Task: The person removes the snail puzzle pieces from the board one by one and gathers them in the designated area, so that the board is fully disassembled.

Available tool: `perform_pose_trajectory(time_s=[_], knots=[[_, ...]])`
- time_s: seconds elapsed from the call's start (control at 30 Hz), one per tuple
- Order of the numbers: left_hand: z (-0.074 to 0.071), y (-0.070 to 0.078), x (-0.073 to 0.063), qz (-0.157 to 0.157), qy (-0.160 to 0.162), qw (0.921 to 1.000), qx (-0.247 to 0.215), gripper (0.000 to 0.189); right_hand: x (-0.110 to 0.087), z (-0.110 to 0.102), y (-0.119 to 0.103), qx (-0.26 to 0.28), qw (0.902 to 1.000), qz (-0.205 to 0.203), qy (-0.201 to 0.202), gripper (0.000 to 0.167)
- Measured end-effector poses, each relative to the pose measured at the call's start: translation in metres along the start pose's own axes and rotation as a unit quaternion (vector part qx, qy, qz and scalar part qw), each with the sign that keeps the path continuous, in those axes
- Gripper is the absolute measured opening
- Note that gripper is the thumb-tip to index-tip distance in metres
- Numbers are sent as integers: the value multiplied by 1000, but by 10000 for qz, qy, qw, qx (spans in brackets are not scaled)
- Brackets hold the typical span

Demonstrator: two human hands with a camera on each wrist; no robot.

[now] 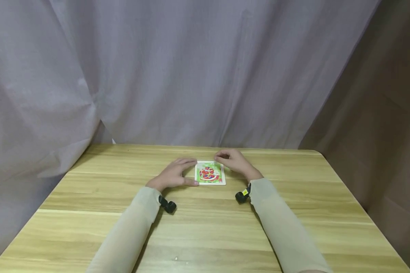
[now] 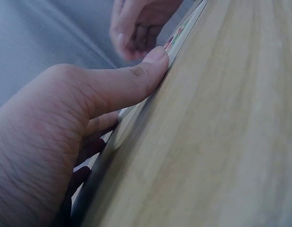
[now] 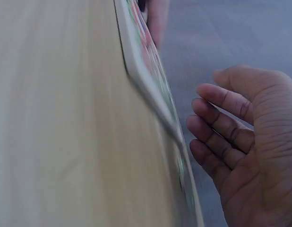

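Head view: left hand [image 1: 173, 174] holds a picture board [image 1: 210, 174], right hand [image 1: 236, 162] near its corner, grip loosely curled.

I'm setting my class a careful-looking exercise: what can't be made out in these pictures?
Head view: square white-bordered board; finer red-and-green pattern too small.
Left wrist view: bare right hand; fingertips blurred.
Right wrist view: bare left hand; mostly cut off by top edge.
All views: board's underside, turned toward the yellowish wooden table.

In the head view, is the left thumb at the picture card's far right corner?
No, the left hand has its thumb at the near left corner of the picture card.
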State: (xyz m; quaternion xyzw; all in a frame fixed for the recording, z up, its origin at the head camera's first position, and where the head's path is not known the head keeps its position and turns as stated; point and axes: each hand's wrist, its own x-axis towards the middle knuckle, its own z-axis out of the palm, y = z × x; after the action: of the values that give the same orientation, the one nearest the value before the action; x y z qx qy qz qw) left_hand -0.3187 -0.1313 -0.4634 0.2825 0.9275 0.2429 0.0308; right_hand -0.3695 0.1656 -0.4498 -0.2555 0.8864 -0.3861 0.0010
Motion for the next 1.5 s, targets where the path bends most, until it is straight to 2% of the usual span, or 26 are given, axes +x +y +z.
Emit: perform_pose_trajectory(time_s=[0.13,0.3,0.5,0.8,0.97,1.13,1.5], knots=[[4,0,1,3,-18,10000,24,99,10,14,-11,-122,9990,-265,-350,26],[6,3,6,39,35,10000,36,100,15,21,-14,-94,9973,-355,-631,16],[2,4,9,67,31,10000,5,99,14,23,-16,-139,9976,-310,-598,12],[-1,0,5,42,80,10000,33,98,18,30,-23,-165,9979,-296,-559,11],[0,-1,1,-39,-21,10000,21,98,17,35,-23,-279,9972,-287,-627,8],[0,-1,0,-44,4,10000,-11,97,19,38,-23,-491,9968,-311,-557,10],[-1,-5,-1,-28,36,10000,5,97,22,42,-26,-601,9951,-519,-585,7]])
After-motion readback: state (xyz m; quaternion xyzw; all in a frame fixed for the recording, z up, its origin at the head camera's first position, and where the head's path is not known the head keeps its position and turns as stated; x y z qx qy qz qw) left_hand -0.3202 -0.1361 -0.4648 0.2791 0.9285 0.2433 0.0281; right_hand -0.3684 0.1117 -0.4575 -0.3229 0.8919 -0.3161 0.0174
